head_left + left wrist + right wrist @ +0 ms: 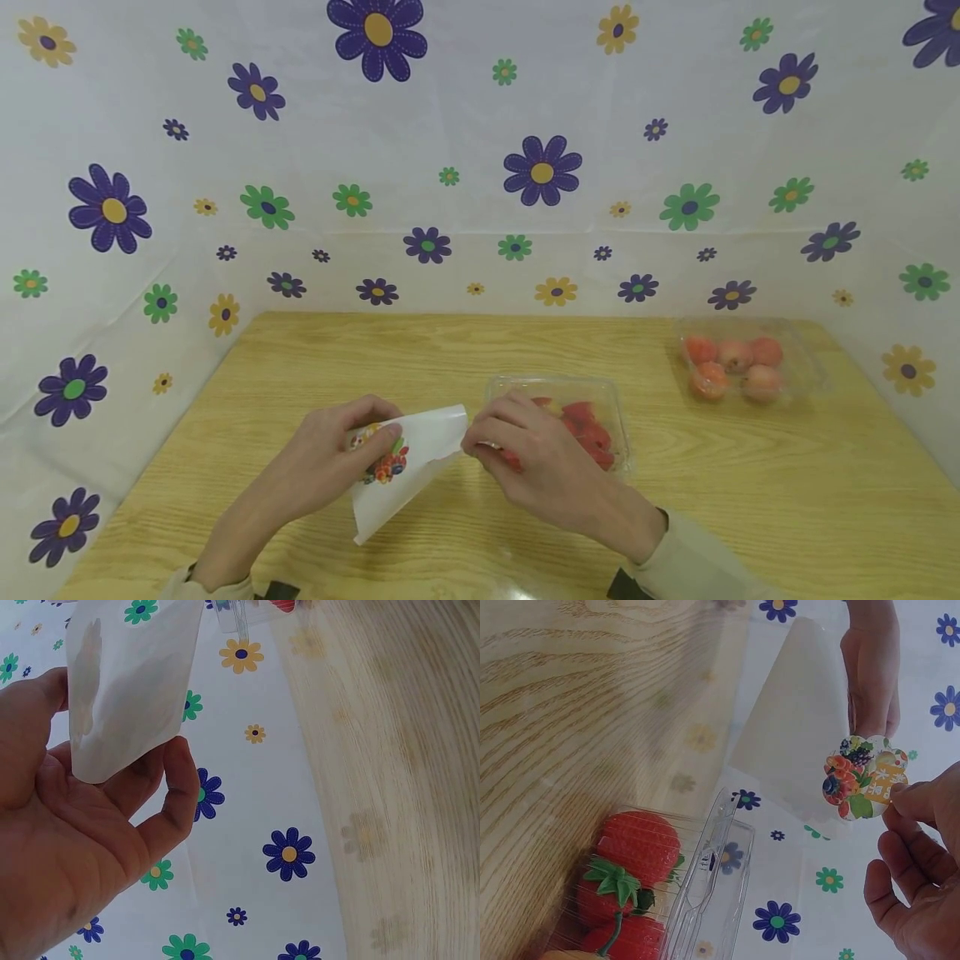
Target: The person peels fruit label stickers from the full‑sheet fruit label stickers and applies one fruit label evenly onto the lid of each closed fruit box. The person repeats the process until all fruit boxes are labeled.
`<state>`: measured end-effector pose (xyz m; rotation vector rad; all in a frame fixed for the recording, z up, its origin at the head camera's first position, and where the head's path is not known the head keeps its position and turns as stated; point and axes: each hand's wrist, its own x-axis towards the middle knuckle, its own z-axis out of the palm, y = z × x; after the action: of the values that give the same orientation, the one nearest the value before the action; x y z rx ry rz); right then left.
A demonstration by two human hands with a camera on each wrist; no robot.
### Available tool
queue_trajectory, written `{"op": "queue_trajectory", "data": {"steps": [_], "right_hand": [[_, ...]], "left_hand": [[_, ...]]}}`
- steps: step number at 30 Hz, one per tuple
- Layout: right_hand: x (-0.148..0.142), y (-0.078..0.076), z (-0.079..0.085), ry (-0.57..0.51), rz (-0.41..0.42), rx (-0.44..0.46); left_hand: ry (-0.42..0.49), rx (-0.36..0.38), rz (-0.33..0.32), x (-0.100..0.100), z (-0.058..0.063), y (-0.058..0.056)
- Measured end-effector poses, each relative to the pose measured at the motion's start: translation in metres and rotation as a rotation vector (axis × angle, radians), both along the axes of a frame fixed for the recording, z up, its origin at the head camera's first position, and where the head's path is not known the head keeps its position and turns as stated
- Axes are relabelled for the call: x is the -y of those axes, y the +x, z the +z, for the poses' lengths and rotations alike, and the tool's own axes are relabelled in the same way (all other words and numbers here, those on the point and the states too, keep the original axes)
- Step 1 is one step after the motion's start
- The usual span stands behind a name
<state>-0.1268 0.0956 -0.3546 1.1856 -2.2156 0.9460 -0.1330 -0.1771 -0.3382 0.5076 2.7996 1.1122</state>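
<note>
My left hand (326, 454) pinches a white sheet (435, 433) that bears a printed fruit picture under the thumb. In the left wrist view the sheet's blank back (135, 682) shows above the curled fingers. At the sheet's right end is my right hand (543, 467). In the right wrist view its thumb and finger pinch a scalloped fruit sticker (855, 776) with a yellow label, which overlaps the sheet's edge; whether they still join is unclear. Just behind the right hand stands a clear plastic box (621, 417) holding red strawberries (592, 433), partly hidden by that hand.
A second clear plastic box (806, 367) with several reddish round fruits (763, 383) stands at the back right of the wood-grain table (360, 350). A white flowered cloth (465, 117) hangs behind the table and along both sides.
</note>
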Motion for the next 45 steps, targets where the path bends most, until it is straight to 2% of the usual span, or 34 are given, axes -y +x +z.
{"op": "queue_trajectory", "data": {"steps": [16, 34, 45], "right_hand": [[-0.0005, 0.0005, -0.0015, -0.015, 0.018, -0.002], [-0.0014, 0.0019, -0.0025, 0.0, 0.004, 0.027], [-0.0019, 0.0025, -0.0016, -0.006, 0.007, 0.029]], "left_hand": [[-0.035, -0.027, 0.016, 0.0011, -0.0029, -0.0019], [-0.01, -0.047, 0.015, 0.0037, -0.0028, -0.0026], [-0.031, -0.033, 0.026, 0.003, -0.0024, -0.0033]]}}
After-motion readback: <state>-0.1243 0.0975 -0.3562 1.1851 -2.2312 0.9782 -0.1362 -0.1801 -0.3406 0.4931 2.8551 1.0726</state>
